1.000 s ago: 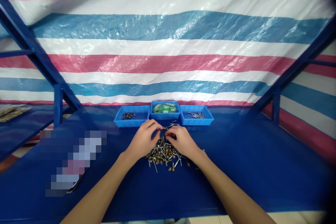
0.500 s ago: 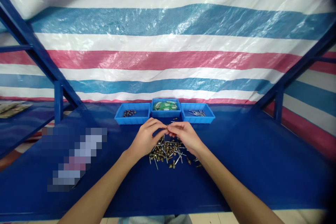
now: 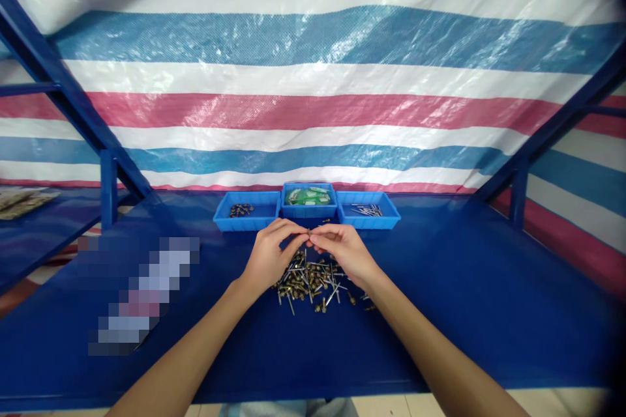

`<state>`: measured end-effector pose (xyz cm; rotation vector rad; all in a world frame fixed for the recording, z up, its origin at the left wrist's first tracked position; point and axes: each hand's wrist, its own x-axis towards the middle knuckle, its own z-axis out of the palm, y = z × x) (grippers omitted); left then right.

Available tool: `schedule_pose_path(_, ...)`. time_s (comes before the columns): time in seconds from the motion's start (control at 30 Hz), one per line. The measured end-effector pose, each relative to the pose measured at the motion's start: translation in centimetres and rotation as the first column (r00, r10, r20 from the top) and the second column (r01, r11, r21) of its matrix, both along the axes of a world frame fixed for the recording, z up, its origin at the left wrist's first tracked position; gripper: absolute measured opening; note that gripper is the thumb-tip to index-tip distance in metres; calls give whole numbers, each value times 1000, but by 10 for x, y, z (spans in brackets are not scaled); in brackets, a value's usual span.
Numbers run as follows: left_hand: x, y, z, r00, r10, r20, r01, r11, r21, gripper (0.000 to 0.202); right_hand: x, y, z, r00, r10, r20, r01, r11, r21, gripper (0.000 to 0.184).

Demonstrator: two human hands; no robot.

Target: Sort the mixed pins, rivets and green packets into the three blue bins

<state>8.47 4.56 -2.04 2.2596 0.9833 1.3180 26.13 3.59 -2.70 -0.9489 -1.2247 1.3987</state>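
Observation:
My left hand [image 3: 270,253] and my right hand [image 3: 345,249] meet over the middle of the table. Between their pinched fingertips is a small brass-coloured metal part [image 3: 309,232], too small to make out fully. Both hands are closed on it, thumb against forefinger. Below them lies a loose pile of brass-coloured metal pieces and thin silver pins [image 3: 310,283], partly covered by the hands.
Behind the hands stand three blue bins: the left bin [image 3: 247,224] with brass-coloured pieces, the middle bin [image 3: 308,211] with green-and-white packets, the right bin [image 3: 369,223] with silver pins. A pixelated object [image 3: 147,300] lies left on the blue table [image 3: 469,313].
My fingertips have shifted slightly left and up, and the small part shows a little more between them. The bins and the pile look the same.

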Motion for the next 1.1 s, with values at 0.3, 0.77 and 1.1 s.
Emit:
schedule_pose_path(0.3,0,1,3,986,-121,112,146,959,-244,14,-2,0,-2,999,47,-26,-46,999,27,24)
schedule_pose_path(0.77,-31,18,5,663,736,-135,-727,677,117,50,-1,-7,-11,685,-223,693,-170,877,450,35)
schedule_pose_path(1.1,-7,5,-3,931,33,-363,-34,999,4,21,2,-2,-11,569,-241,786,-308,824,476,36)
